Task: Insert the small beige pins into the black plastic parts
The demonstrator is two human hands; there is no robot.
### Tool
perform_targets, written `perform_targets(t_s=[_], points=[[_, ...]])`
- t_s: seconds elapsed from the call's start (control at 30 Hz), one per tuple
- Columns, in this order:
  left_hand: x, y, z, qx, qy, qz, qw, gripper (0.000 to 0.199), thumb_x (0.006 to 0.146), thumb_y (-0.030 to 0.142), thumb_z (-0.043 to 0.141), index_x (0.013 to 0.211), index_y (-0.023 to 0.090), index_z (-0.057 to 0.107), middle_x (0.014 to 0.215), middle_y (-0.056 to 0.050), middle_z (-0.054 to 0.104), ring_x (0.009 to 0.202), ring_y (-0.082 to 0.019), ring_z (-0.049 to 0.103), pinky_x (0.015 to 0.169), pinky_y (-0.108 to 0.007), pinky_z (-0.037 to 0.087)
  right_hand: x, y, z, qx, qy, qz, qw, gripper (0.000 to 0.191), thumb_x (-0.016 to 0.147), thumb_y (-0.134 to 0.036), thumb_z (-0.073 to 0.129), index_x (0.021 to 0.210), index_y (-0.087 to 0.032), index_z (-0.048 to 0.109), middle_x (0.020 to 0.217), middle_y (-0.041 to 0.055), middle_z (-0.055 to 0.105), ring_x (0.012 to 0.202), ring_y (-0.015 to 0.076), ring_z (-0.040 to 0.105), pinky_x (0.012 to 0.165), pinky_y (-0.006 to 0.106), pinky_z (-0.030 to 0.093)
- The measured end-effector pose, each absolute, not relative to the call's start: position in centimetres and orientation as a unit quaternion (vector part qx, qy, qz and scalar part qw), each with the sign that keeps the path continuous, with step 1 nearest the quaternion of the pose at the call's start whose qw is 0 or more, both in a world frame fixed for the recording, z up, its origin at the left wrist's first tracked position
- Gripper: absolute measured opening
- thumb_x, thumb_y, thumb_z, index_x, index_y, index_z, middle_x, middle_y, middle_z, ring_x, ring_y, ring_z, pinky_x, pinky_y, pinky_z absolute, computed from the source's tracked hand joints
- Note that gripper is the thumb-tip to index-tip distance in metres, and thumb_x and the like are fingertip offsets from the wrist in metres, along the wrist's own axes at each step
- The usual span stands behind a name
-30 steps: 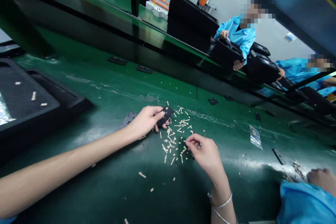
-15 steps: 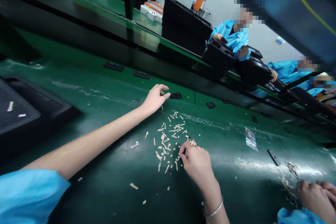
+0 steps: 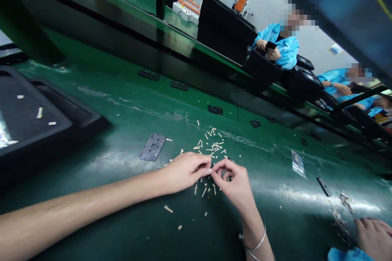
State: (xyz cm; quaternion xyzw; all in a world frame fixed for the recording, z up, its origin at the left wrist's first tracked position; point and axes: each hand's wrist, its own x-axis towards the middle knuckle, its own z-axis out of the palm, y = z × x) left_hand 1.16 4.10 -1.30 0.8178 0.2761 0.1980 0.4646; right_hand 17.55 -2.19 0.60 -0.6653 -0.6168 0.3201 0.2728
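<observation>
A: Where are the little pale strips?
B: On the green table point(image 3: 119, 228), in one loose scatter of strips point(image 3: 215, 147) under and around the two hands. There are dozens, too many overlapping to count.

A: And the hands?
B: The left hand point(image 3: 191, 169) and right hand point(image 3: 234, 177) meet at their fingertips. Thumb and forefinger are drawn together on each; I can't tell whether a strip is pinched there. One bracelet point(image 3: 260, 244) circles the right wrist.

A: What else lies close?
B: One grey plate point(image 3: 149, 149) with cut-outs, just beyond the left forearm. On the far left is a black tray point(image 3: 87, 124) with at least three strips on it.

A: Farther out?
B: Six small black plates point(image 3: 215, 109) in an uneven row towards the table's far side. To the right, one clear bag point(image 3: 298, 164), one black bar point(image 3: 324, 186), a second heap of scraps point(image 3: 346, 202) and a co-worker's hand point(image 3: 375, 234).

A: Anyone across?
B: At least two people in blue point(image 3: 289, 51); the nearer one holds one dark object point(image 3: 270, 45).
</observation>
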Motion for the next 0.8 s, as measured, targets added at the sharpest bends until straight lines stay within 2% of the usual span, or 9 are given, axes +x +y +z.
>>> perform_targets(t_s=[0.23,0.33,0.4,0.53,0.67,0.8], points=[[1.1,3.9,-2.0,0.719,0.243,0.196,0.620,0.026,0.089,0.033,0.036,0.071,0.016,0.043,0.059,0.005,0.043,0.057,-0.010,0.042,0.057,-0.020,0.032,16.5,-2.4,0.0,-0.636,-0.606,0.308,0.365,0.008,0.075,-0.018,0.057,0.080,-0.018,0.063,0.073,0.0007,0.062,0.060,0.0107,0.054,0.050,0.019,0.042],[1.0,4.0,-2.1,0.752,0.275,0.214,0.559,0.025,0.088,0.034,0.039,0.072,0.017,0.045,0.059,0.005,0.043,0.056,-0.009,0.041,0.055,-0.020,0.030,16.4,-2.4,-0.2,-0.617,-0.599,0.331,0.389,0.017,0.074,-0.015,0.057,0.090,-0.019,0.060,0.080,0.0020,0.063,0.066,0.0117,0.056,0.052,0.019,0.044],[1.0,4.0,-2.3,0.784,0.301,0.216,0.498,0.022,0.087,0.033,0.042,0.074,0.017,0.049,0.061,0.004,0.047,0.055,-0.010,0.042,0.054,-0.021,0.028,16.3,-2.3,-0.4,-0.616,-0.604,0.332,0.381,0.023,0.073,-0.011,0.057,0.094,-0.020,0.058,0.076,0.0005,0.064,0.064,0.0110,0.056,0.051,0.019,0.043],[1.0,3.8,-2.6,0.811,0.280,0.219,0.464,0.018,0.088,0.025,0.040,0.081,0.017,0.054,0.068,0.002,0.053,0.061,-0.011,0.047,0.058,-0.022,0.030,16.0,-2.4,-0.7,-0.631,-0.597,0.329,0.370,0.022,0.071,-0.009,0.058,0.089,-0.021,0.054,0.070,-0.0019,0.063,0.058,0.0098,0.053,0.047,0.018,0.039],[1.0,3.8,-2.5,0.744,0.274,0.242,0.559,0.024,0.088,0.029,0.039,0.070,0.016,0.047,0.058,0.004,0.045,0.055,-0.010,0.041,0.054,-0.021,0.030,16.1,-2.4,-0.3,-0.636,-0.557,0.333,0.417,0.018,0.074,-0.016,0.059,0.091,-0.019,0.054,0.073,0.0006,0.061,0.065,0.0118,0.057,0.052,0.020,0.042],[1.0,3.9,-2.3,0.660,0.262,0.271,0.651,0.019,0.089,0.033,0.038,0.082,0.017,0.046,0.066,0.004,0.048,0.062,-0.010,0.046,0.059,-0.020,0.035,16.4,-2.4,0.1,-0.636,-0.544,0.348,0.423,0.021,0.074,-0.017,0.060,0.094,-0.019,0.053,0.074,0.0010,0.061,0.065,0.0119,0.056,0.054,0.021,0.042]])
